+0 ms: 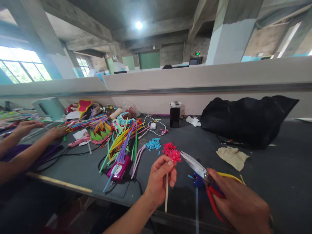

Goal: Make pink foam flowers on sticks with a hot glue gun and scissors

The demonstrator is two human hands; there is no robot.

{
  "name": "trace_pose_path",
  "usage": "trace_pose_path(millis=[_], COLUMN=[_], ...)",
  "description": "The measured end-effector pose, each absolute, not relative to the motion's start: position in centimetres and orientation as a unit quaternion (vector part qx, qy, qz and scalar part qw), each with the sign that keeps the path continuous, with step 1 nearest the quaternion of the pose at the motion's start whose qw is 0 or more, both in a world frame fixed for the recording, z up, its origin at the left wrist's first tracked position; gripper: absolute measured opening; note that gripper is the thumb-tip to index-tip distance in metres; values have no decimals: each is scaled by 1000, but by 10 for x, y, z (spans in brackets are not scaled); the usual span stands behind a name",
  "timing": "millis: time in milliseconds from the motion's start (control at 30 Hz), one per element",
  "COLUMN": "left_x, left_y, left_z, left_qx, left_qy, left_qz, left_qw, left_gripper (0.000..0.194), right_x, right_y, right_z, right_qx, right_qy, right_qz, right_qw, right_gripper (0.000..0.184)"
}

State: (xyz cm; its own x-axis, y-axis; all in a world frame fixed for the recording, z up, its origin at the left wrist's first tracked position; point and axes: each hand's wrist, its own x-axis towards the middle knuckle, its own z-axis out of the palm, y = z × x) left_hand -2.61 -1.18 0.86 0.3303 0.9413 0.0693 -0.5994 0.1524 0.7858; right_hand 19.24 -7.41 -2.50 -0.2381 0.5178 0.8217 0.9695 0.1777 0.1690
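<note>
hands with flower stick and scissors

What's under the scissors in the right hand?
Under the scissors held in the right hand lies a blue glue gun on the dark table. The hand covers the scissors' red handles and most of a yellow strip.

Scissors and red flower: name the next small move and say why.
Probably ease the scissors a little further left, so the blades reach the red flower. The right hand holds them with the tip just short of the petals, while the left hand pinches the flower's stick upright.
</note>
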Motion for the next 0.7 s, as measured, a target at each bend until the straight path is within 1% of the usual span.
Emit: trace_pose_path(millis=[267,700], left_x=[-27,-28], left_y=[-14,-16], left_z=[10,12], left_qx=[381,395], left_qy=[249,265], left_qz=[539,548], left_qw=[709,688], left_gripper=[18,18], right_x=[192,192], right_y=[-75,-76], right_z=[-23,-24], right_qx=[-515,-523], right_qy=[-712,-709], right_qz=[-368,-369], right_qw=[303,295], right_gripper=[30,30])
